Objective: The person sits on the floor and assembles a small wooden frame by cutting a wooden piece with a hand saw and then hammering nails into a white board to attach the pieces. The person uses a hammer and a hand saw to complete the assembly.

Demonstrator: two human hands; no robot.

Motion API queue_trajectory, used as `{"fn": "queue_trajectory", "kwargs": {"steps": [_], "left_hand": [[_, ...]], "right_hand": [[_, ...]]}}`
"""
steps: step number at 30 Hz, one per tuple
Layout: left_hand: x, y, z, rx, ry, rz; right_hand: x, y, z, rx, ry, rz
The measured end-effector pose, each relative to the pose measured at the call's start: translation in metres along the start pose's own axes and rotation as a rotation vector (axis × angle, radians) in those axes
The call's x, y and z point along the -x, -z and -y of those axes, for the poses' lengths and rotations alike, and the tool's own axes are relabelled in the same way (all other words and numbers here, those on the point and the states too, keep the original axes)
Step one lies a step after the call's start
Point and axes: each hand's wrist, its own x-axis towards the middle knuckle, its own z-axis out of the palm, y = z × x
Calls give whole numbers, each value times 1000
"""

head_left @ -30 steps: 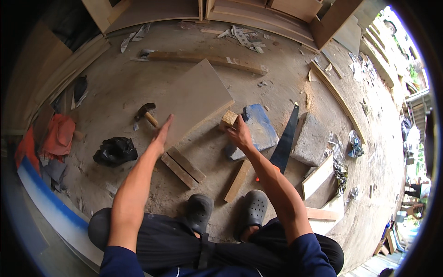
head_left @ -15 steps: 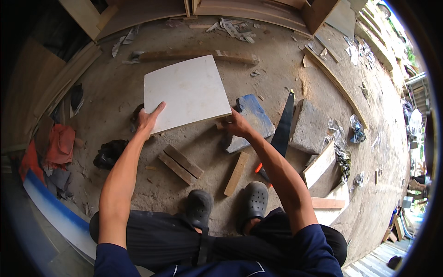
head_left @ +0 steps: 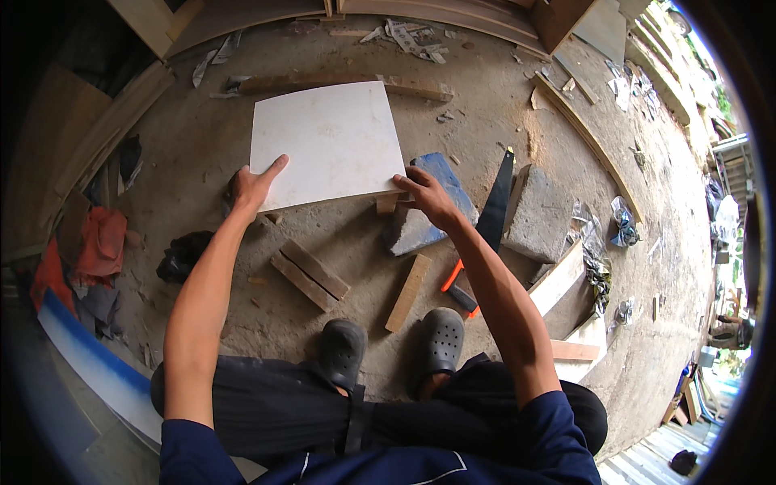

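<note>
A white, nearly square board [head_left: 330,144] with faint brown smudges is held level in front of me, above the floor. My left hand [head_left: 254,187] grips its near left corner, thumb on top and fingers hidden beneath. At the near right corner my right hand [head_left: 427,194] closes on the edge, also thumb uppermost. Partly under that corner shows a small wood block [head_left: 387,204]. Beside my right hand lies a blue-stained concrete block [head_left: 440,190]. A handsaw [head_left: 495,202] with an orange and black handle leans by a grey concrete block [head_left: 540,214], its handle near my right forearm.
Short wood pieces [head_left: 310,275] and a wood strip [head_left: 409,293] lie before my clogs [head_left: 441,343]. A long timber [head_left: 420,87] rests beyond the board. Black plastic [head_left: 184,257] and red cloth [head_left: 102,241] are on the left. White offcuts [head_left: 561,279] lie right; wooden cabinets [head_left: 453,24] stand behind.
The board has shifted slightly away from me and turned a little, its right side now squarer to me. My right thumb has come onto its top face. Both hands keep hold.
</note>
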Motion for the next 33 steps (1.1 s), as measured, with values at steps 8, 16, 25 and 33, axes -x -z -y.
{"fn": "queue_trajectory", "kwargs": {"steps": [8,16,25,33], "left_hand": [[1,-1,5,57,-77,-48],[6,-2,9,106,13,60],[14,-2,4,26,-30,-64],[18,-10,22,220,11,114]], "right_hand": [[7,-18,-16,-207,-3,-47],[-12,-20,-40,-288,2,-31],[-16,-9,-26,-21,-71,-22],[-16,-14,-30,16,-70,-55]]}}
